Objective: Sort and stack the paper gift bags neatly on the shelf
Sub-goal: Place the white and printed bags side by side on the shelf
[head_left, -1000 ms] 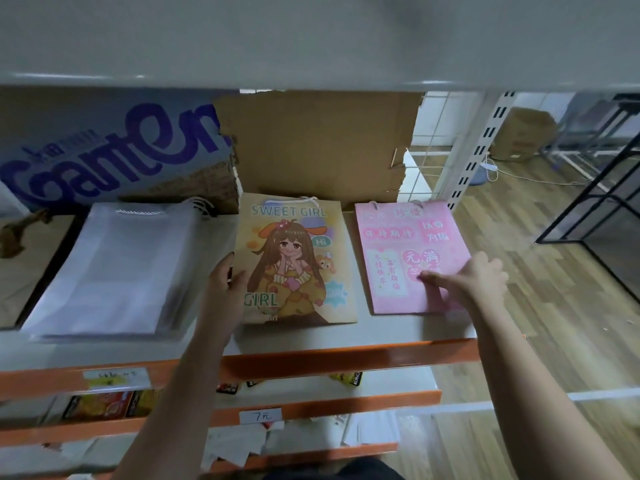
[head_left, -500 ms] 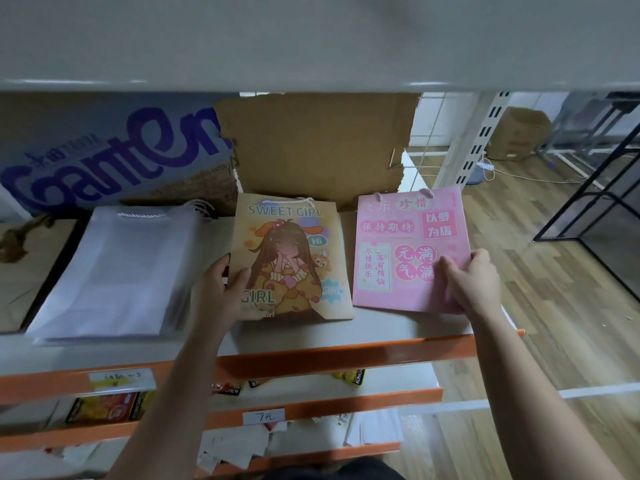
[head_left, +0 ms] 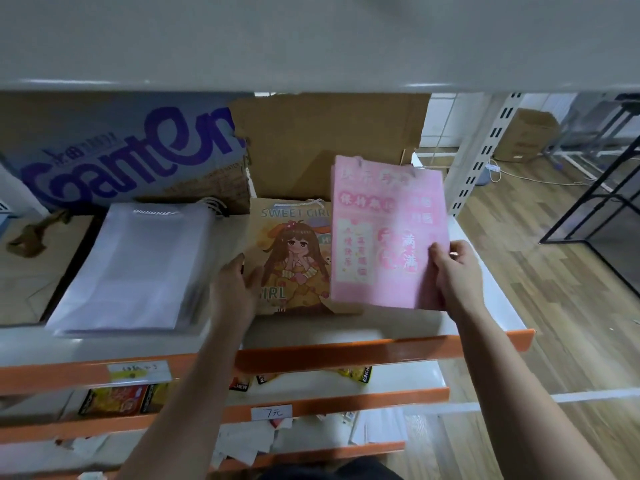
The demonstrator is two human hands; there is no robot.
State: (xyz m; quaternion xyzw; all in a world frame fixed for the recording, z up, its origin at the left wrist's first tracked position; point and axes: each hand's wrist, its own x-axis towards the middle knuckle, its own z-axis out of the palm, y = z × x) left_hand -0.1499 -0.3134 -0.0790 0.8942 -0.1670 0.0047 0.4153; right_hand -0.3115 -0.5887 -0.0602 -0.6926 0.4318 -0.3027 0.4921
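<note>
Pink bag: right hand grips its near-right edge, long axis pointing away, overlapping Sweet Girl bag lying on shelf. Left hand rests flat there.

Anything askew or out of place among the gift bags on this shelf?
The pink bag, gripped by the right hand, is raised off the shelf and covers the right edge of the Sweet Girl bag rather than lying flat beside it.
</note>
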